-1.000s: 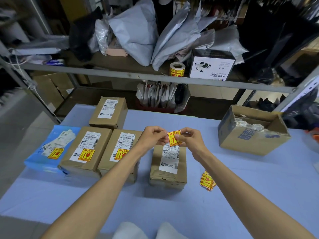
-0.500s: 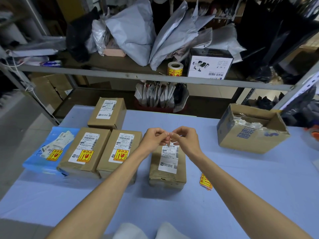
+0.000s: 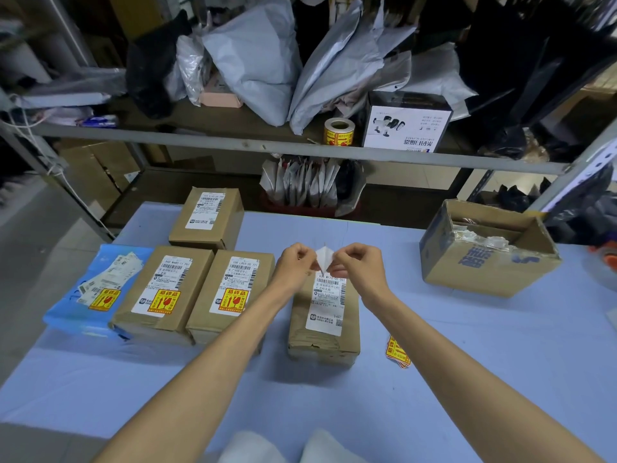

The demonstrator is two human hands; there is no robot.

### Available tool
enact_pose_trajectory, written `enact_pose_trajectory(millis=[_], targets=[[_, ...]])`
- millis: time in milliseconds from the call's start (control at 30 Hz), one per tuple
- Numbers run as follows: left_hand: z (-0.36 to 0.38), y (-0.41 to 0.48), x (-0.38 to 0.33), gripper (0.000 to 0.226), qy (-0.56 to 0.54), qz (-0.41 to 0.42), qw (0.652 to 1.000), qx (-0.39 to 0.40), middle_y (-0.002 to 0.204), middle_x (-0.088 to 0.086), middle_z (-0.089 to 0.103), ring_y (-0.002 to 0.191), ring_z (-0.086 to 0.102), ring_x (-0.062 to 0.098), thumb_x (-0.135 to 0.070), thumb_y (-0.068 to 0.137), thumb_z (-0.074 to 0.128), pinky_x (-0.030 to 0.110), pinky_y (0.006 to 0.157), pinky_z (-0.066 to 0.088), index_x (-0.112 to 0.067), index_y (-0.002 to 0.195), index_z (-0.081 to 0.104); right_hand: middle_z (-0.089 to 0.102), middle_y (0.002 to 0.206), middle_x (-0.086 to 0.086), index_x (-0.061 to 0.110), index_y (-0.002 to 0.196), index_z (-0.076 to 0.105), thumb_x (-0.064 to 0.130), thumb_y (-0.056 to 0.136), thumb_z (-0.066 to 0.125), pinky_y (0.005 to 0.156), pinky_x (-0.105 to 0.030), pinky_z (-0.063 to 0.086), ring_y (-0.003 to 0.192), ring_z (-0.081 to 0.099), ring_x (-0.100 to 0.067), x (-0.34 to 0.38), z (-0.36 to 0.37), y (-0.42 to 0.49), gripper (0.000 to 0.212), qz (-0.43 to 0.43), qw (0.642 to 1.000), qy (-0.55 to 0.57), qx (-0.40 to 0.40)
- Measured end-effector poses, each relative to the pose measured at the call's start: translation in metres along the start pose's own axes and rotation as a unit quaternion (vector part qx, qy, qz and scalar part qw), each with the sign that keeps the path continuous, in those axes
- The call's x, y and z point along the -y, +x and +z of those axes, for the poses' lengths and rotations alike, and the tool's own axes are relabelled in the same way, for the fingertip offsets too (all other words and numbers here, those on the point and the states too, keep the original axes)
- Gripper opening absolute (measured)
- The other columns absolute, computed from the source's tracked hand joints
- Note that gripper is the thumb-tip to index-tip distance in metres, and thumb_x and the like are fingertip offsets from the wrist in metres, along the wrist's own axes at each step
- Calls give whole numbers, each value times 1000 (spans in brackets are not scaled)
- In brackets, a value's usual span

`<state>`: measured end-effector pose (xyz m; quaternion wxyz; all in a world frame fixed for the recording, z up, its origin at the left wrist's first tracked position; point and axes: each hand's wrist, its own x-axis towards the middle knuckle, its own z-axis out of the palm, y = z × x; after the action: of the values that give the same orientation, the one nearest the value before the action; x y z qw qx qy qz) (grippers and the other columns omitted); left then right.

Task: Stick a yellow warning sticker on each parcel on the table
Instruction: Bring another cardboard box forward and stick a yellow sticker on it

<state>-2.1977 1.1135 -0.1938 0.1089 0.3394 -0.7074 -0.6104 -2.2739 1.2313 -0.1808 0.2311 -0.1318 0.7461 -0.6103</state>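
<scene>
- Sticker [image 3: 322, 259], white side to camera, was held over the far end of the centre parcel [image 3: 302, 319].
- Left hand [image 3: 295, 265] and right hand [image 3: 359, 267] both pinched it by opposite edges, fingers curled.
- Spare stickers [image 3: 397, 354] lay just right of that parcel.
- Two stickered boxes [image 3: 163, 295] sat left of it; a blue parcel [image 3: 66, 312] further left.

Table [image 3: 467, 379]: middle parcel [image 3: 324, 342]. At its 9 o'clock, second parcel [image 3: 230, 292], then third parcel [image 3: 163, 292], then packet [image 3: 96, 289]. Fourth parcel [image 3: 207, 217] at 11. Open box [image 3: 484, 262] at 2. Sticker pile [image 3: 397, 352] at 4. Sticker roll [image 3: 339, 132] on shelf [image 3: 233, 143], 12 o'clock.
</scene>
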Motion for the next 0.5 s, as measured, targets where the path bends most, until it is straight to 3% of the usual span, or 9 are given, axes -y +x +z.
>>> enact_pose_trajectory(millis=[133, 233, 300, 500], targets=[[3, 2, -6, 15, -11, -29, 999, -33, 95, 11, 61, 91, 59, 24, -21, 96, 39, 46, 87, 50, -14, 85, 48, 72, 73, -15, -4, 86, 65, 1, 87, 58, 61, -26, 59, 68, 73, -24, 3, 2, 0, 9, 7, 1000, 2, 24], [6, 1, -10, 18, -4, -22, 999, -28, 101, 8, 58, 93, 56, 21, -29, 98, 41, 40, 82, 47, -12, 98, 48, 72, 75, -17, -4, 87, 65, 1, 87, 57, 61, -27, 59, 69, 73, -25, 4, 4, -1, 10, 7, 999, 12, 38], [6, 0, -8, 21, -14, -8, 1000, -11, 105, 3, 60, 97, 58, 18, -34, 96, 50, 38, 88, 49, -15, 102, 50, 72, 75, -19, -4, 86, 65, 1, 87, 57, 62, -28, 60, 69, 73, -27, 4, 4, -1, 10, 7, 999, 23, 38], [1, 2, -1, 9, -36, 14, 999, -20, 96, 5, 65, 103, 64, 29, -17, 88, 65, 50, 88, 55, -23, 87, 59, 69, 80, -24, -7, 88, 64, 3, 87, 61, 65, -37, 62, 71, 72, -35, 2, -1, -3, 10, -6, 998, 43, 43]])
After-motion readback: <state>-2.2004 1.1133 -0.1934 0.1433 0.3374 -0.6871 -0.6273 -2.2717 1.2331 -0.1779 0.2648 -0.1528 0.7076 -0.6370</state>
